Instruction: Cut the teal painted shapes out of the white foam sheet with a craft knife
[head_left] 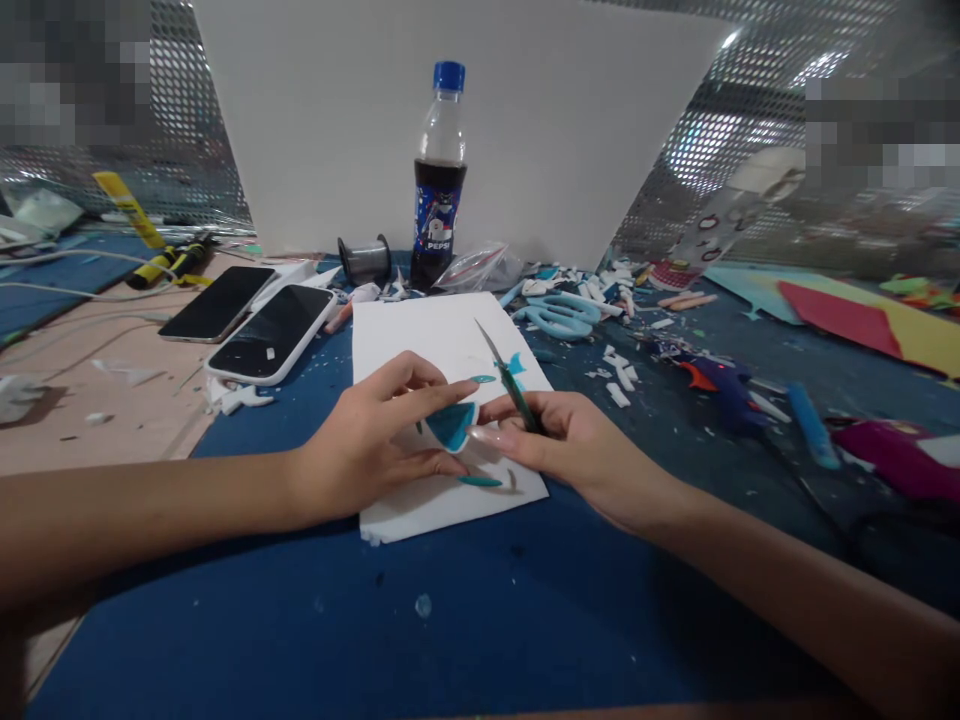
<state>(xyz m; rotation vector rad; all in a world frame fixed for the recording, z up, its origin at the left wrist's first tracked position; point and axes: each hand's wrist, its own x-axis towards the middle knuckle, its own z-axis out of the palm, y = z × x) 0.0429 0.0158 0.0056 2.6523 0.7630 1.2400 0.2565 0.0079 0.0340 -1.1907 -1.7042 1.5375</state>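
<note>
My left hand (pixel 379 430) rests on a white foam sheet (pixel 420 330) and pinches a small teal-and-white cut-out piece (pixel 452 425) between thumb and fingers. My right hand (pixel 570 440) is closed round a thin green-handled craft knife (pixel 510 385), its blade pointing up and away over the sheet. Both hands meet at the cut-out. Small teal scraps (pixel 480 481) lie on the sheet beside them.
A Pepsi bottle (pixel 439 180) stands behind the sheet before a white board (pixel 465 110). Two phones (pixel 247 320) lie at the left, a wire spool (pixel 365 260) by the bottle. Light blue scissors (pixel 559 315), foam bits, a blue glue gun (pixel 712 385) and coloured paper (pixel 862 310) lie at the right.
</note>
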